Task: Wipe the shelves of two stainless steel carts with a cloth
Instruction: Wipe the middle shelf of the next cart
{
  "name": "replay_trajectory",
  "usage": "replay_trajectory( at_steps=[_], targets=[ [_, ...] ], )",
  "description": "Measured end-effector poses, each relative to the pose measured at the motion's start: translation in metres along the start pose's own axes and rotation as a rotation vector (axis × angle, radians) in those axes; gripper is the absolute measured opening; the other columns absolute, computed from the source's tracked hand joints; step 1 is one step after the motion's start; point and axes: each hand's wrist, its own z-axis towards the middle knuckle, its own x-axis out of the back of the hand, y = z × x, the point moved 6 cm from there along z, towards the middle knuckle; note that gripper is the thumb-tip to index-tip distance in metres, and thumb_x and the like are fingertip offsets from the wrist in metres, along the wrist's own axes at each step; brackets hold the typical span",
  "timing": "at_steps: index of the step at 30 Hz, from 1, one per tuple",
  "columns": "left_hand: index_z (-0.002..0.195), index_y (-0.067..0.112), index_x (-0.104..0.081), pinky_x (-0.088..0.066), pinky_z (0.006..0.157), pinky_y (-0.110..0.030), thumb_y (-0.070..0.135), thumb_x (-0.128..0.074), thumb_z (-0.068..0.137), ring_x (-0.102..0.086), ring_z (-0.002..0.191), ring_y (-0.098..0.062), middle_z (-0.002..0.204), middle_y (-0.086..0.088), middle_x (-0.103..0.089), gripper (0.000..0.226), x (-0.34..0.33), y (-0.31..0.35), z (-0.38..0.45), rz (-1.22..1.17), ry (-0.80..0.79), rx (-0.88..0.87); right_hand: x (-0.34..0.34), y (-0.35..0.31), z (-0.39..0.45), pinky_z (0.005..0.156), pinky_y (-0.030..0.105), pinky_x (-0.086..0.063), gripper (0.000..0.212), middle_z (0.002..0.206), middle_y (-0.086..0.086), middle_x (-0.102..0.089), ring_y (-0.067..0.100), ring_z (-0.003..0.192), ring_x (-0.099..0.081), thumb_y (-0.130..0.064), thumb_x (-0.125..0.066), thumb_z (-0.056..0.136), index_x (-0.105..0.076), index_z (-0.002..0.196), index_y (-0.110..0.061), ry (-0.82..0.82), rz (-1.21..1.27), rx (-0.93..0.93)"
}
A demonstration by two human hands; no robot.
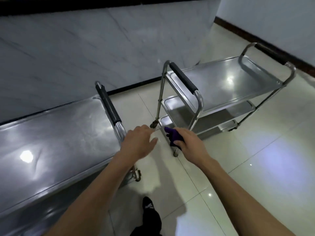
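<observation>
Fingers of the right hand [188, 142] are curling around a purple cloth [173, 137]; the left hand [139, 142] is hovering with fingers relaxed, between two steel carts [221, 86].

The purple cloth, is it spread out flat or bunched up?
Bunched up. The purple cloth is crumpled in the right hand, whose fingers curl around it; only a small wad sticks out.

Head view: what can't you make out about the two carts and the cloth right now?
- Near cart: lower shelves hidden under its top shelf; left end cut off by the frame edge.
- Far cart: lower shelves mostly shadowed by its top shelf.
- Purple cloth: mostly covered by the right hand.
- Shelf cleanliness: glare hides it.
</observation>
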Motion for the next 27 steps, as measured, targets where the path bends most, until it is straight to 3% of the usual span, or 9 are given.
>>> replay_trajectory(
  at_steps=[6,13,18,22,27],
  targets=[
    [0.128,0.029,-0.058,-0.044,0.095,-0.044,0.051,-0.047,0.098,-0.056,0.117,-0.022,0.130,0.002,-0.059,0.039,0.027,-0.017,0.074,-0.035,0.033,0.065,0.019,-0.006,0.083,0.095,0.041,-0.048,0.043,0.128,-0.006,-0.059,0.017,0.112,-0.053,-0.019,-0.061,0.094,-0.053,0.135,-0.026,-0.029,-0.022,0.044],
    [0.144,0.032,-0.048,-0.043,0.102,-0.044,0.055,-0.044,0.099,-0.051,0.127,-0.020,0.143,0.005,-0.052,0.051,0.048,-0.057,0.139,-0.035,0.036,0.186,0.012,0.005,0.178,0.098,0.036,-0.048,0.045,0.127,-0.008,-0.059,0.013,0.116,-0.052,-0.022,-0.062,0.095,-0.051,0.138,-0.027,-0.115,0.026,0.069],
    [0.145,0.031,-0.047,-0.042,0.106,-0.045,0.054,-0.044,0.100,-0.050,0.129,-0.020,0.145,0.005,-0.051,0.051,0.056,-0.084,0.191,-0.078,0.048,0.305,0.004,0.008,0.260,0.094,0.035,-0.051,0.037,0.114,-0.017,-0.059,0.009,0.106,-0.056,-0.014,-0.062,0.094,-0.057,0.128,-0.025,-0.190,0.118,0.154],
    [0.145,0.029,-0.048,-0.044,0.106,-0.046,0.053,-0.046,0.100,-0.051,0.129,-0.020,0.146,0.004,-0.051,0.051,0.066,-0.101,0.233,-0.081,0.047,0.397,0.001,0.010,0.327,0.084,0.038,-0.053,0.030,0.103,-0.023,-0.060,0.006,0.099,-0.058,-0.013,-0.060,0.091,-0.058,0.113,-0.033,-0.233,0.155,0.197],
    [0.145,0.029,-0.048,-0.045,0.105,-0.044,0.053,-0.046,0.100,-0.050,0.130,-0.018,0.146,0.005,-0.050,0.051,0.083,-0.121,0.265,-0.103,0.092,0.492,-0.008,-0.004,0.395,0.082,0.036,-0.052,0.026,0.101,-0.018,-0.063,0.007,0.095,-0.059,-0.010,-0.062,0.088,-0.061,0.110,-0.025,-0.276,0.193,0.279]
  ],
)
